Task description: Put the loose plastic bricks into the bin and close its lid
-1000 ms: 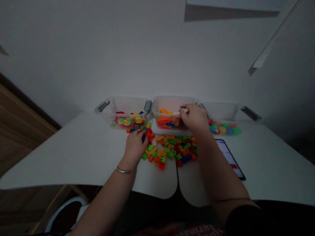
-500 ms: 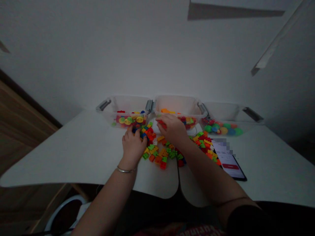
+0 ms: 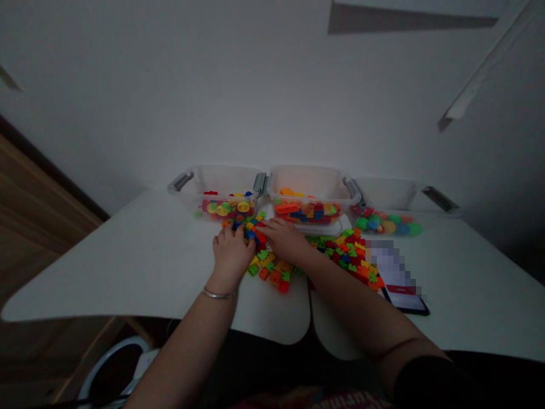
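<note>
My left hand (image 3: 232, 251) rests at the left edge of a heap of small plastic building bricks (image 3: 272, 264), its fingers apart and bent over blue and orange pieces. Close by on the right, my right hand (image 3: 288, 241) reaches over the heap with fingers stretched to the left. Its fingertips are at red and blue bricks; no brick is plainly gripped. The undersides of both hands are hidden. Behind the heap stands a clear bin (image 3: 315, 177) with orange, red and blue bricks inside.
A left clear bin (image 3: 225, 176) holds mixed coloured pieces, a right bin (image 3: 383, 190) several coloured balls. A white lid (image 3: 323, 228) lies before the middle bin. A phone (image 3: 402, 295) lies right of more bricks (image 3: 353, 250). A gap (image 3: 310, 312) splits the tabletop's front edge.
My right hand has come down from before the middle bin, leftward onto the heap; the red brick it held is no longer seen in its fingers. My left hand has barely moved.
</note>
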{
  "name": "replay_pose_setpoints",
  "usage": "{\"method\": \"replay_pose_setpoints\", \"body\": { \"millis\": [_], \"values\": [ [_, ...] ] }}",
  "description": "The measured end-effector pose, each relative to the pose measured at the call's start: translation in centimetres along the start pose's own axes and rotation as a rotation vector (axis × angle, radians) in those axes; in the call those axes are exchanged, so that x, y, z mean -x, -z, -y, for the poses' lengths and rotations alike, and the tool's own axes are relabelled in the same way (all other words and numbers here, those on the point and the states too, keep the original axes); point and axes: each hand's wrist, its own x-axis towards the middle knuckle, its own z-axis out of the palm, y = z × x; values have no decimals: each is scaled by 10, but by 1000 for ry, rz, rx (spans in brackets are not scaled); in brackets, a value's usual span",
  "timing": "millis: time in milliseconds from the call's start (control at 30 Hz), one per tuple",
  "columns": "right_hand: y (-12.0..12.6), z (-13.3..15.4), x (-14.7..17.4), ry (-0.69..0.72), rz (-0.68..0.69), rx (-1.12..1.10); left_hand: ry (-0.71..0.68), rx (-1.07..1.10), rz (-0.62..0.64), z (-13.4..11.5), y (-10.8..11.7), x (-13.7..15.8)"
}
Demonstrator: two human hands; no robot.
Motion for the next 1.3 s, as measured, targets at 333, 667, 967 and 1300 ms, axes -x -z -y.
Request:
{"method": "replay_pose_setpoints", "body": {
  "millis": [333, 667, 967, 1300],
  "values": [
    [10, 1, -1, -116, -88, -46, -2, 6, 17, -1, 1, -1],
    [15, 1, 2, -167, -125, -151, -26, 21, 14, -1, 0, -3],
    [59, -7, 11, 55, -591, -314, -127, 132, -97, 5, -7, -6],
    [102, -65, 37, -249, -865, -147, -327, 253, -146, 8, -17, -13]
  ]
}}
